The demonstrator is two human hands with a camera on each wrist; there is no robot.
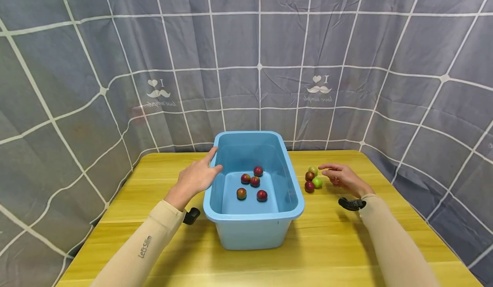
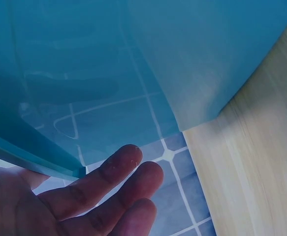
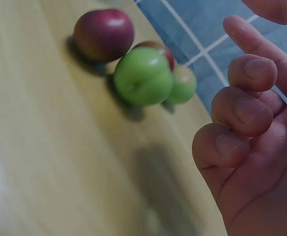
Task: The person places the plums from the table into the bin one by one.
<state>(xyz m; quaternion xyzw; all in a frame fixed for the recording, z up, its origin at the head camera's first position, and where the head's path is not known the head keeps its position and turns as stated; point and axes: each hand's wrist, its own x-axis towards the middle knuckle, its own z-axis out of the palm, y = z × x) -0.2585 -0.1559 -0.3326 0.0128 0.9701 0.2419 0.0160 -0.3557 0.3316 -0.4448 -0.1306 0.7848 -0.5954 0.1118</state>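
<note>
A blue plastic basin (image 1: 252,217) stands on the table, with several red plums (image 1: 254,181) on its floor. My left hand (image 1: 197,176) holds its left rim, the thumb over the edge; in the left wrist view, fingers (image 2: 101,184) extend loosely outside the wall. To the basin's right lie a dark red plum (image 3: 104,35), a green plum (image 3: 143,76), a yellow-green plum (image 1: 313,170) and a reddish-brown plum (image 1: 310,176), bunched together. Just right of them hovers my right hand (image 1: 343,179), index finger extended, the others loosely curled, holding nothing.
The wooden table (image 1: 161,167) has its far edge against a grey curtain (image 1: 239,86) with white grid lines, which also hangs at both sides. Black straps with devices are worn on both wrists, including the right wrist strap (image 1: 351,204).
</note>
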